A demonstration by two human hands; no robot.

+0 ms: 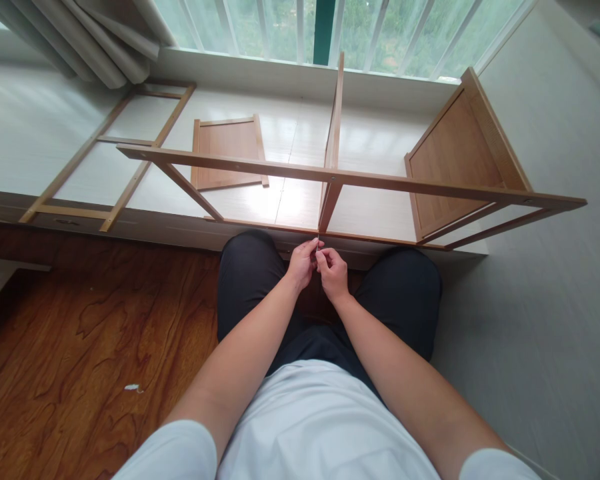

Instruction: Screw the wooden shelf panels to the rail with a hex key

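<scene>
My left hand (pixel 303 262) and my right hand (pixel 333 270) meet between my knees, fingers pinched close together. Between the fingertips shows a thin metal rod (pixel 318 244), perhaps a hex key, too small to be sure. Its upper end reaches the lower front rail of a wooden frame (pixel 280 167), just below the middle upright panel (pixel 334 127). The frame lies on the white ledge, with a long rail nearest me and a solid end panel (pixel 467 143) standing at the right.
A small loose wooden panel (pixel 229 152) lies on the white ledge (pixel 300 110) behind the long rail. Left of it rests a ladder-like wooden frame (pixel 125 140). A grey curtain (pixel 105 40) hangs at the back left. A white scrap (pixel 132 387) lies on the wood floor (pixel 80 340).
</scene>
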